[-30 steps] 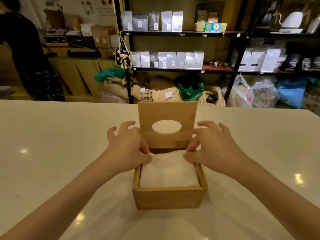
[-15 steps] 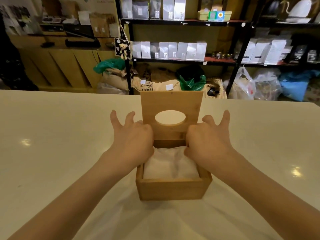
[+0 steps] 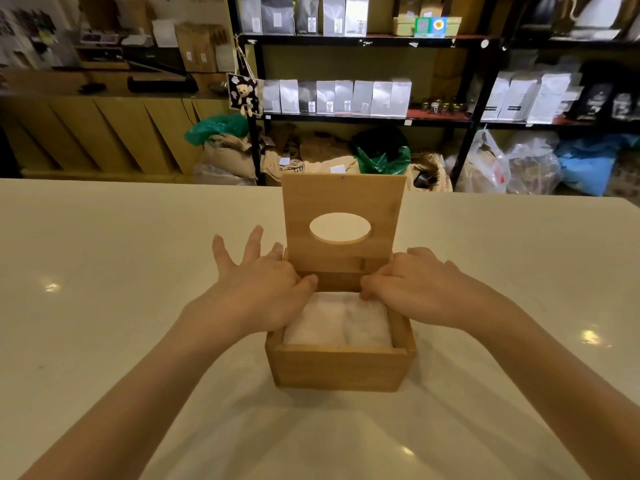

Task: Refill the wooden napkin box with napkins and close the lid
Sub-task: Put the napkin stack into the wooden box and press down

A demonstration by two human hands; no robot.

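A square wooden napkin box (image 3: 337,368) stands on the white counter in front of me. White napkins (image 3: 341,322) fill it almost to the rim. Its hinged lid (image 3: 343,202), with an oval hole, stands upright at the far side. My left hand (image 3: 258,289) rests over the box's back left corner, thumb on the napkins, the other fingers spread past the lid's left edge. Over the back right corner lies my right hand (image 3: 415,289), fingertips pressing on the napkins near the lid's base, fingers curled.
The white counter (image 3: 104,271) stretches wide on both sides of the box. Beyond its far edge stand black shelves (image 3: 363,117) with silver and white bags, and sacks and plastic bags on the floor.
Both hands have slid toward the back of the box, beside the lid's base. The view has tilted down a little and the person at the left has left the frame.
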